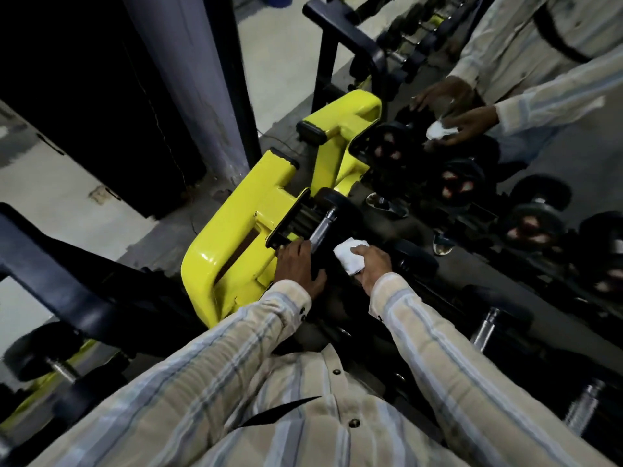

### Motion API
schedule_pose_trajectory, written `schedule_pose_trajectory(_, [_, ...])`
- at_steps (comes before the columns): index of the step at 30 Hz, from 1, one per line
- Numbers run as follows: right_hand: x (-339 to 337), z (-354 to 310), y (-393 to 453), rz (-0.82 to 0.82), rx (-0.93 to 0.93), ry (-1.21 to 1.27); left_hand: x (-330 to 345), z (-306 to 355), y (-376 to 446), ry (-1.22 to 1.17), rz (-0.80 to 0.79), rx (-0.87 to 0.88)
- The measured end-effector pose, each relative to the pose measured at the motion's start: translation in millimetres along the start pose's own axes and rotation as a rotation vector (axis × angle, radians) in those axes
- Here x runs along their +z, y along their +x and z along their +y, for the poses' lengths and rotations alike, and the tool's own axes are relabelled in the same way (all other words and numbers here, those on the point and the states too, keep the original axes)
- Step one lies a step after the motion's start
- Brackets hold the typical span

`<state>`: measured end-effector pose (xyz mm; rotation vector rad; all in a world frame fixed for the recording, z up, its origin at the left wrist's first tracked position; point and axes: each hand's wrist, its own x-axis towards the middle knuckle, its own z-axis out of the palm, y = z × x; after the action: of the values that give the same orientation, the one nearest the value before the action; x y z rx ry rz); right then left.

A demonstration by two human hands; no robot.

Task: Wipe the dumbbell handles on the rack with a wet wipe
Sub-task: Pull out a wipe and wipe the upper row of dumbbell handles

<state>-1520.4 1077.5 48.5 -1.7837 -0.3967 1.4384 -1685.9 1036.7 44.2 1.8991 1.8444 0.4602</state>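
Dumbbell, black-ended with chrome handle point(323, 227), on yellow rack point(232, 230). My right hand point(371, 264) clamps folded white wet wipe point(349, 259) on it; left hand point(298, 264) grips near end. Risk: wipe slipping, dumbbell rolling.

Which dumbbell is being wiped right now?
Find the big yellow rack frame. The dumbbell lies right beside it, first in the row. Only this one has a white wipe wrapped on its shiny handle, gripped by the right hand.
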Motion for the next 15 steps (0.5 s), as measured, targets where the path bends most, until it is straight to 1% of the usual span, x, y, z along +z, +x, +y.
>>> schedule_pose_trajectory(2, [-16.9, -0.7, -5.4, 0.023, -0.060, 0.055, -0.9, 15.5, -8.4, -0.015, 0.029, -0.007])
schedule_pose_trajectory(6, [-49.9, -0.2, -17.1, 0.092, -0.184, -0.014, -1.0, 45.5, -28.7, -0.117, 0.070, -0.066])
schedule_pose_trajectory(9, [-74.0, 2.7, -26.7, 0.099, -0.180, -0.005, 1.7, 63.3, -41.5, -0.158, 0.054, -0.064])
schedule_pose_trajectory(11, [-90.6, 12.2, -27.5, 0.141, -0.199, 0.020, 5.0, 74.2, -51.3, -0.178, 0.051, -0.066])
schedule_pose_trajectory(15, [-118.2, 28.3, -35.9, 0.184, -0.172, 0.061, 16.4, 88.3, -63.0, -0.211, 0.005, -0.042])
